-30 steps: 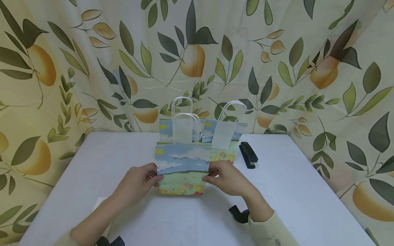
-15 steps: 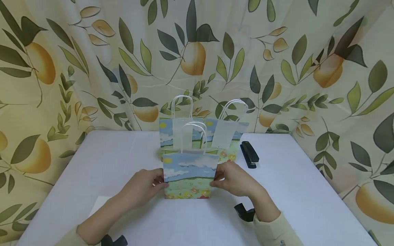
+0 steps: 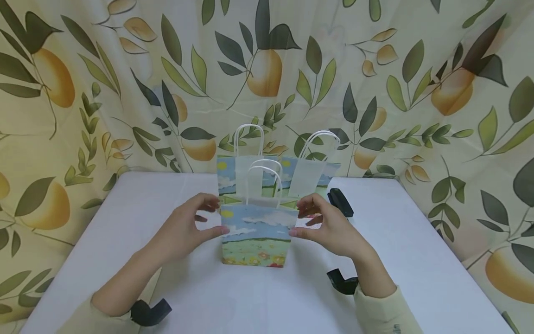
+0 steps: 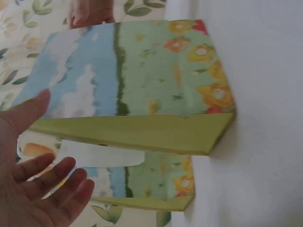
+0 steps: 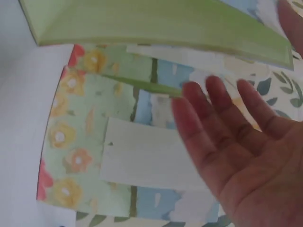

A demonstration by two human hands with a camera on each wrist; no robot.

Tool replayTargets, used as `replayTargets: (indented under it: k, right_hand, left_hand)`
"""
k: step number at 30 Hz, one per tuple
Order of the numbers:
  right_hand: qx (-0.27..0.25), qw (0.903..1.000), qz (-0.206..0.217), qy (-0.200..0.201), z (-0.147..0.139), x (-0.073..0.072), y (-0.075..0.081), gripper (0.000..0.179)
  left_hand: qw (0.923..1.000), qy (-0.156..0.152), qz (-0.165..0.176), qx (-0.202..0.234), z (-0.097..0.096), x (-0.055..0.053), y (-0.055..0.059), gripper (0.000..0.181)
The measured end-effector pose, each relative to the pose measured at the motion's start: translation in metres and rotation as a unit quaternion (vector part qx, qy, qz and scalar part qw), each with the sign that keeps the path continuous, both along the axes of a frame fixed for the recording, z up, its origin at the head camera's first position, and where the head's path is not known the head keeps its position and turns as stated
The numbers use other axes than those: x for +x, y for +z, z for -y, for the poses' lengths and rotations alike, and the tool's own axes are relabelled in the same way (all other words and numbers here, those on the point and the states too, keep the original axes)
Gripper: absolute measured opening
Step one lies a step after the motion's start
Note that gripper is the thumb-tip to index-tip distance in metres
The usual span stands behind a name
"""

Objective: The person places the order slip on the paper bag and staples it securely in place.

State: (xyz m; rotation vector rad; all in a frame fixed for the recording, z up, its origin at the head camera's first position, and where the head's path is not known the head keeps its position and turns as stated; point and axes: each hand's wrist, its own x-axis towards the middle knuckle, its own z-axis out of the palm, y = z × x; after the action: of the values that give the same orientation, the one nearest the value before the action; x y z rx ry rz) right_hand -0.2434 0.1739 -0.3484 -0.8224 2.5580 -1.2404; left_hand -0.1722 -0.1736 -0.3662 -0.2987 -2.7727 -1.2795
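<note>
A small paper gift bag (image 3: 256, 232), printed with blue sky and a flowery meadow, stands upright with its white handles up. My left hand (image 3: 187, 227) is at its left side, the thumb at the front edge and the fingers spread apart. On the opposite side my right hand (image 3: 327, 227) mirrors it, thumb at the edge, fingers loosely bent and off the paper. The left wrist view shows the bag's green side panel (image 4: 132, 132) beside the left fingers. Behind stand two matching bags, one left (image 3: 225, 174) and one right (image 3: 329, 172), each with a white card over its front.
A black stapler (image 3: 341, 202) lies right of the bags, partly behind my right hand. Black wrist mounts (image 3: 150, 311) show below both forearms. A fruit-patterned curtain (image 3: 267, 69) hangs behind the white table (image 3: 258, 301).
The front bag moved slightly right and was set down. Both hands then loosened their grip on its lower sides and rose towards its top, fingers spreading.
</note>
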Motion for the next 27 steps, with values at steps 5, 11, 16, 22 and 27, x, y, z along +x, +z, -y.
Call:
replayTargets:
  k: [5,11,16,22,27]
  right_hand:
    - [-0.082,0.9962,-0.027,0.009,0.007,0.000,-0.002,0.061]
    - [-0.124,0.9921,-0.019,0.006,0.017,0.004,-0.006,0.046]
    - [-0.135,0.9907,-0.015,0.005,0.023,0.006,-0.009,0.030]
    - [-0.135,0.9903,-0.028,-0.011,0.025,0.005,-0.010,0.020]
    - [-0.132,0.9905,-0.033,-0.023,0.026,0.005,-0.011,0.017]
  left_hand:
    - [0.9961,-0.039,0.001,0.078,-0.002,-0.012,0.005,0.076]
    - [0.9825,-0.067,0.049,0.167,-0.007,-0.022,0.004,0.054]
    - [0.9731,-0.078,0.062,0.208,-0.009,-0.026,0.002,0.041]
    - [0.9738,-0.068,0.057,0.209,-0.011,-0.026,0.001,0.033]
    - [0.9737,-0.067,0.052,0.212,-0.011,-0.026,0.002,0.026]
